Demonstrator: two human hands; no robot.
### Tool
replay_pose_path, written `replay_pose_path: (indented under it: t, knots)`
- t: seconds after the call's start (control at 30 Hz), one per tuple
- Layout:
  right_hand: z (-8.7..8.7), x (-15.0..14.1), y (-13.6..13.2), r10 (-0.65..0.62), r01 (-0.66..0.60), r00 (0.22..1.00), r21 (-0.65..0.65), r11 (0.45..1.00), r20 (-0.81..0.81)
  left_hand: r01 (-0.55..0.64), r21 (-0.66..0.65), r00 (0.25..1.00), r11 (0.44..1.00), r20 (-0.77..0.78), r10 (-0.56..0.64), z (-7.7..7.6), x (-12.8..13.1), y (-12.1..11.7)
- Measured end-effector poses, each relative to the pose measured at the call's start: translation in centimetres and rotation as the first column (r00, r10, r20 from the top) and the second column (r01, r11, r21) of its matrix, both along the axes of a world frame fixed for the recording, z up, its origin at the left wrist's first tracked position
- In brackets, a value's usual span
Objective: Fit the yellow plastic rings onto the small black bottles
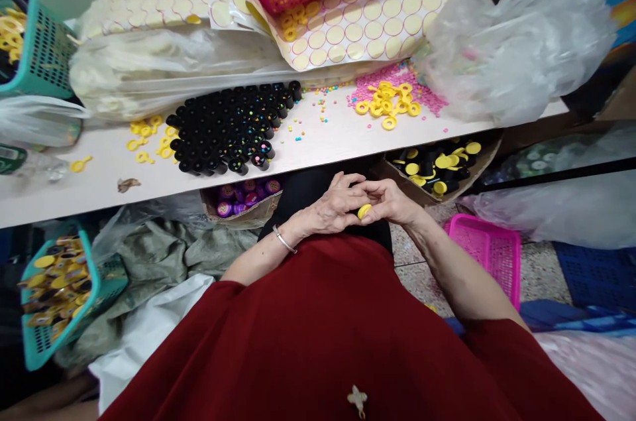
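Centre of frame, my right hand (390, 201) pinches a yellow cap (364, 211); my left hand (334, 206) touches the right, its own grip unclear, below the black tubes (223, 126).

On the table (318, 142), containers (218, 132) stand left of 1 ring pile (389, 103).

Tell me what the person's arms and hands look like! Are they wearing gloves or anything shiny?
No gloves: the left hand and right hand are both bare. Something shiny, yes! A thin, silver-coloured bangle goes round the left wrist. The dark red sleeves are short, so both forearms are uncovered.
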State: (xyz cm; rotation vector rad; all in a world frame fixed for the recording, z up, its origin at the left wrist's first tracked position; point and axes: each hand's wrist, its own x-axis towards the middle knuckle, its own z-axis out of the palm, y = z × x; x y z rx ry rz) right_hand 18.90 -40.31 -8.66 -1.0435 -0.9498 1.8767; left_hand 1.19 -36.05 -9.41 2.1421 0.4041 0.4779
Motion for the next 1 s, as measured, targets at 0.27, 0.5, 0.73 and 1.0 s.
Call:
replay_pose_path:
  t: [0.27, 0.5, 0.73, 1.0]
  knots:
    - [-0.6, -0.4, -0.1, 0.033, -0.035, 0.998, -0.039, 0.999, -0.051, 0.008, -0.014, 1.000, 1.000, 0.003, -0.008, -0.6, 0.0, 0.4]
    - [-0.7, -0.2, -0.7, 0.043, -0.044, 0.997, -0.017, 0.999, -0.057, 0.039, -0.055, 0.999, 0.998, -0.011, -0.040, -0.2, 0.2, 0.0]
    - [-1.4, -0.9, -1.2, -0.082, 0.083, 0.991, 0.010, 0.996, -0.107, -0.052, -0.052, 0.997, 0.997, 0.056, 0.055, -1.3, 0.8, 0.0]
    - [-2.1, 1.2, -1.3, 0.040, -0.045, 0.996, 0.056, 0.997, 0.074, 0.023, 0.115, 1.000, 0.993, -0.019, -0.021, -1.8, 1.5, -0.1]
